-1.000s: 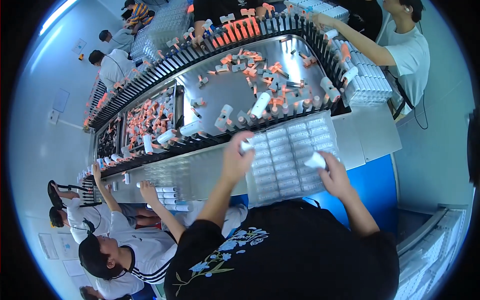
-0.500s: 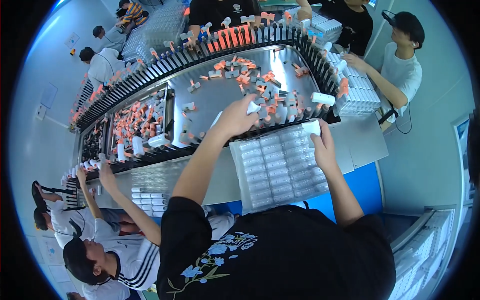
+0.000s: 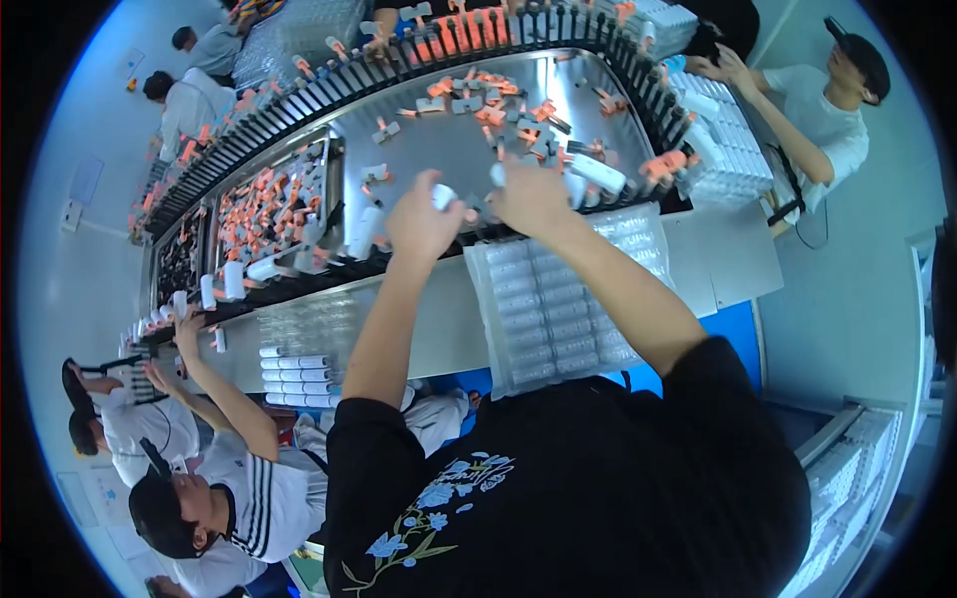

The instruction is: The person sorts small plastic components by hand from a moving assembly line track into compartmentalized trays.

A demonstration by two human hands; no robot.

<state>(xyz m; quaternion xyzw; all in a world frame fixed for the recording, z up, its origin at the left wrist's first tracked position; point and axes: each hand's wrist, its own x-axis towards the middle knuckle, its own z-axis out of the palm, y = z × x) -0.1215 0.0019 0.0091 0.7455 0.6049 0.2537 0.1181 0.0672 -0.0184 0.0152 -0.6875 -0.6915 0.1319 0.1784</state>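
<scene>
At the near edge of the rack, my left hand (image 3: 424,221) is closed around a white cylindrical piece (image 3: 443,196). My right hand (image 3: 538,202) is beside it, fingers curled and blurred, with a white piece (image 3: 498,174) at its fingertips. Another white cylinder (image 3: 598,172) stands tilted on the rack to the right of that hand. Below my hands lies a clear plastic blister tray (image 3: 518,329) with rows of molded cells, under my right forearm. Orange-and-grey small parts (image 3: 538,115) are strewn on the metal tray beyond.
A rack of black upright pegs (image 3: 399,62) runs round the metal tray (image 3: 409,149). Orange parts fill a bin (image 3: 274,194) to the left. White cylinders (image 3: 234,280) stand on pegs near a co-worker (image 3: 219,488) at left. Stacked white trays (image 3: 723,140) are by another person (image 3: 822,110) at right.
My right hand has left the blister tray's corner and moved up and left to the rack. My left hand has shifted left. The view has tilted, so the rack sits higher.
</scene>
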